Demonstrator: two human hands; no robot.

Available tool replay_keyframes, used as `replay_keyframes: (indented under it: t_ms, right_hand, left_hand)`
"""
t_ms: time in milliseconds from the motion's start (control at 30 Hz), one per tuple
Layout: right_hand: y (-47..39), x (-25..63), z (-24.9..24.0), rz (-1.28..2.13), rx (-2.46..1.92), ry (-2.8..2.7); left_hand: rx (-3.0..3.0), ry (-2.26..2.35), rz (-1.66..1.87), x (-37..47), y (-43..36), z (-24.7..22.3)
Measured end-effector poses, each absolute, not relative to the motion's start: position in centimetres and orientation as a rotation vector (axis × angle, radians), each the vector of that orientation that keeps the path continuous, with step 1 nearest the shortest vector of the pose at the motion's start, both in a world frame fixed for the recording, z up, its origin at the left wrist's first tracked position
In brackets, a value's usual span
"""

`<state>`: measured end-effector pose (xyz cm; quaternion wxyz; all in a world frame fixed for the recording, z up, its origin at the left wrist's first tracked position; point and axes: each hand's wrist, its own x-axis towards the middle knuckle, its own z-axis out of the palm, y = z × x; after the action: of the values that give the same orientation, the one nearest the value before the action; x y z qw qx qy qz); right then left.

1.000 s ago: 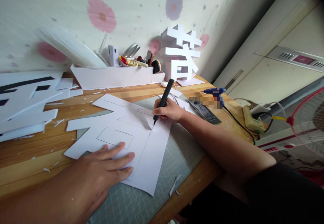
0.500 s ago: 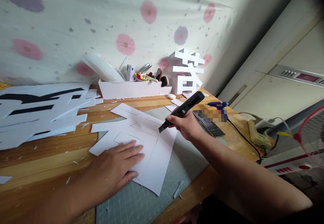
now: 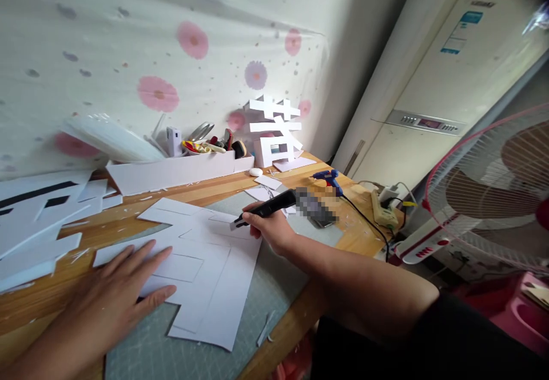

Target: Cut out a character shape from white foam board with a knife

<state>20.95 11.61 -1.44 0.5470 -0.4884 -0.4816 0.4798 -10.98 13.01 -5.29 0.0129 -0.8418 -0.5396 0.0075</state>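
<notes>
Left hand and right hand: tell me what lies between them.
In the head view, only the white cut-out sheet spans from the left hand to the right hand, which holds the black cutter.

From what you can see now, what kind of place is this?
Probably a home craft corner: a wooden desk with a cutting mat, white foam board being cut, a glue gun, and flowered wallpaper.

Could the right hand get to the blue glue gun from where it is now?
Probably yes. The right hand holds a black cutter, and the blue glue gun lies just beyond it on the table, with only paper scraps between.
</notes>
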Motion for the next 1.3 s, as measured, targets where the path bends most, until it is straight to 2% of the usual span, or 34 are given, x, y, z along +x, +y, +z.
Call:
replay_keyframes:
  t_ms: [133,333,533,700,800,933,1100,1300]
  right_hand:
    - [10.4,22.1,-1.7,1.174,-1.141,-1.294]
    - [13.1,23.9,-2.6,0.649,-1.089,-1.679]
    - [13.8,24.0,-3.6,0.483,-1.191,-2.155]
    - [12.3,23.3,-2.2,0.155,-1.331,-2.561]
    - [11.7,25.9,0.4,0.142,-1.468,-2.458]
    - [10.4,33.8,2.8,0.133,-1.977,-1.938]
    - [8.1,41.7,0.1,0.215,-2.215,-1.669]
    - [7.4,41.2,-1.7,0.263,-2.220,-1.686]
  left_hand:
    - [-2.632,-1.647,-0.030,-10.9,13.6,-6.1]
    - [-2.623,-1.591,-0.147,-11.2,14.6,-7.2]
    - [-2.505,-1.702,-0.026,-11.7,14.3,-7.8]
    - [-2.450,-1.778,0.017,-12.7,14.8,-8.6]
    - [-2.458,-1.792,0.024,-12.8,15.0,-8.6]
    - [-2.565,-1.753,0.024,-12.8,15.2,-8.5]
    - [-2.677,-1.667,-0.076,-13.1,15.7,-9.3]
    - [-2.680,-1.554,-0.316,-12.9,14.7,-9.7]
